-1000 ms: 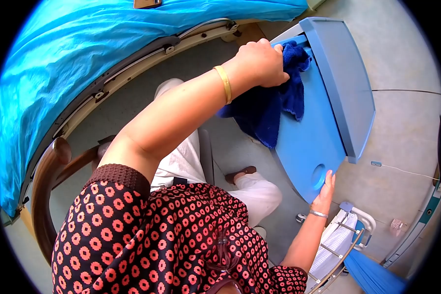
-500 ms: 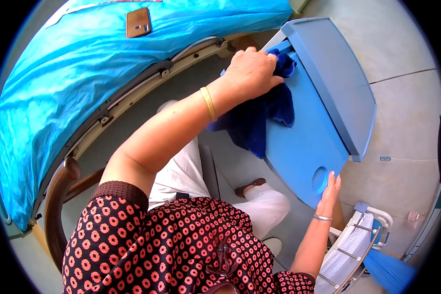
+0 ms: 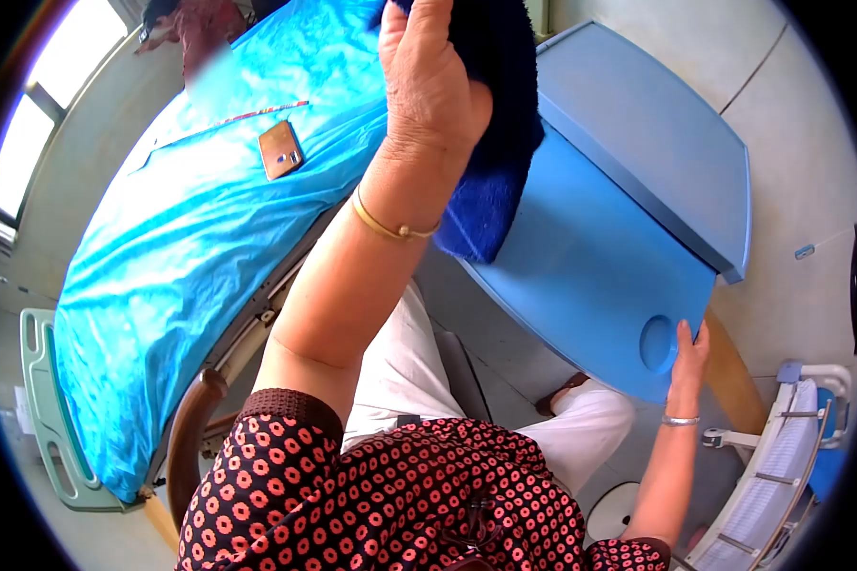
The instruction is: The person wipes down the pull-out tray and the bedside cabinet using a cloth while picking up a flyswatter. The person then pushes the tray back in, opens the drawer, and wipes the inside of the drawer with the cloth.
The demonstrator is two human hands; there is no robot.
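Observation:
My left hand (image 3: 428,90) is raised near the top of the view, its fingers closed on a dark blue towel (image 3: 490,214). The towel hangs down beside the hand and partly covers the far left end of a light blue tabletop (image 3: 590,257). Part of the towel and my fingertips run out of view at the top. My right hand (image 3: 690,366) grips the near right edge of the tabletop, beside its round cup recess (image 3: 657,343). Behind the tabletop stands a raised grey-blue cabinet top (image 3: 652,124).
To the left is a bed covered with a shiny blue sheet (image 3: 190,247); a brown phone (image 3: 281,150) lies on it. A wooden chair arm (image 3: 192,428) curves near my left side. At lower right stands a bed frame with metal rails (image 3: 771,476).
My left hand has lifted the towel up and toward me, away from the tabletop's far end. My right hand remains at the tabletop's edge, fingers now curled around it. The view has shifted left.

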